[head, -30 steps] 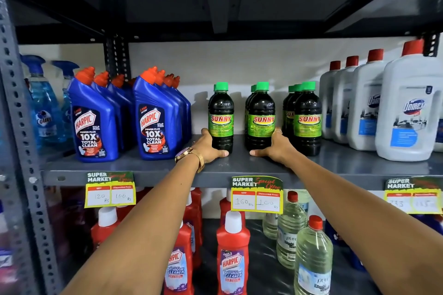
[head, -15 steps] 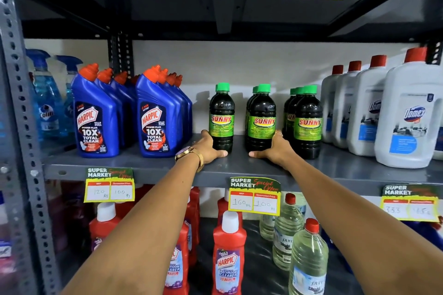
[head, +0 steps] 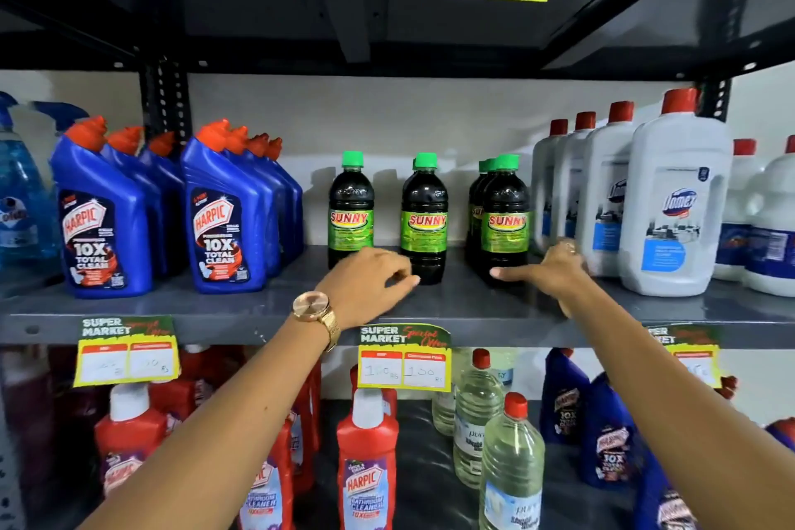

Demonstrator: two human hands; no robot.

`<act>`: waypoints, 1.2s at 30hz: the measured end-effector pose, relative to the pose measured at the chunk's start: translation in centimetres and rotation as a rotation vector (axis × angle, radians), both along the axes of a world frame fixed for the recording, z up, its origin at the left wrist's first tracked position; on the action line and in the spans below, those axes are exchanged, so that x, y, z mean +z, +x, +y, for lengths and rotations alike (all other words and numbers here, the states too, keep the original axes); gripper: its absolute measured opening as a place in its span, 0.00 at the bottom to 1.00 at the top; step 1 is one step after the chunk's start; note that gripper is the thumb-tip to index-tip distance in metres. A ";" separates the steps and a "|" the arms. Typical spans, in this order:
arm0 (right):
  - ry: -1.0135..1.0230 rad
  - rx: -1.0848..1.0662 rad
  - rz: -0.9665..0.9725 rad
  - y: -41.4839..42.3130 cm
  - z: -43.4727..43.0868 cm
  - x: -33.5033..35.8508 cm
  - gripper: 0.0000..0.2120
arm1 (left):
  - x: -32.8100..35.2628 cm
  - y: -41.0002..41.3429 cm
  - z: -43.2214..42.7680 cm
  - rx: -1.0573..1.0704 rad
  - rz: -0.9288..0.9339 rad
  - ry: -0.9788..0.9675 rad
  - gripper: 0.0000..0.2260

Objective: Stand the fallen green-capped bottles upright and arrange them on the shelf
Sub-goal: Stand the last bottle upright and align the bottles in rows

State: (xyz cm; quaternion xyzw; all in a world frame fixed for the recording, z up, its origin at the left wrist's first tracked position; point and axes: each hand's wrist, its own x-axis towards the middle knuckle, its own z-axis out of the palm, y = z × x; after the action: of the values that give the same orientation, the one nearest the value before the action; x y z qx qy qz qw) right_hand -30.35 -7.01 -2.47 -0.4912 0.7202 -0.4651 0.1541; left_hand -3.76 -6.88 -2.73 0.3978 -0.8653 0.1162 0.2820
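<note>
Head view: every green-capped bottle in sight stands upright on the middle shelf [head: 451, 306], between the blue Harpic bottles [head: 223, 219] on the left and the white Domex bottles [head: 675, 207] on the right. They form three files running toward the back wall: a left bottle [head: 350, 211], a middle bottle [head: 423, 215] with another cap showing just behind it, and a right group [head: 505, 219] of about three, one behind the other. All sit set back from the shelf's front edge.

The left hand [head: 365, 284] is low in front of the left and middle bottles, fingers loosely curled, gripping nothing. The right hand [head: 555, 271] lies beside the right group's base, forefinger pointing toward it; whether it touches the bottle I cannot tell. It holds nothing either.

No bottle lies on its side, so the standing-up part looks done. What remains, by my reading, is at most tidying: the gaps between the files are uneven, and the right group stands just beside the Domex bottles. Bottles hidden behind the front ones cannot be checked.
</note>
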 end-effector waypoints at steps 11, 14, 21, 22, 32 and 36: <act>-0.085 0.162 0.072 0.2 -2.5 -0.3 0.40 | -0.5 -2.3 -1.3 -0.137 0.028 0.269 0.13; -0.092 0.152 0.105 0.2 -2.5 -0.4 0.38 | -0.5 -2.5 -1.3 -0.120 -0.019 0.268 0.15; -0.067 0.150 0.144 0.4 -2.3 -0.4 0.36 | -0.3 -2.4 -1.4 -0.121 -0.033 0.357 0.16; -0.064 0.155 0.138 0.4 -2.3 -0.4 0.36 | -0.2 -2.4 -1.4 -0.121 -0.033 0.362 0.16; -0.050 0.189 0.119 0.1 -2.3 -0.4 0.36 | -0.2 -2.3 -1.4 -0.114 0.006 0.389 0.16; -0.065 0.173 0.118 0.3 -2.2 -0.5 0.33 | -0.4 -2.3 -1.7 -0.119 0.022 0.383 0.15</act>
State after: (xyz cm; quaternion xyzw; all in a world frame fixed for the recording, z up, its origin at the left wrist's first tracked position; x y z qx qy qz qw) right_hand -30.07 -9.23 -2.96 -0.5829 0.6674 -0.4434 0.1352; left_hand -6.09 -8.53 -3.18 0.3937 -0.8904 -0.0717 0.2170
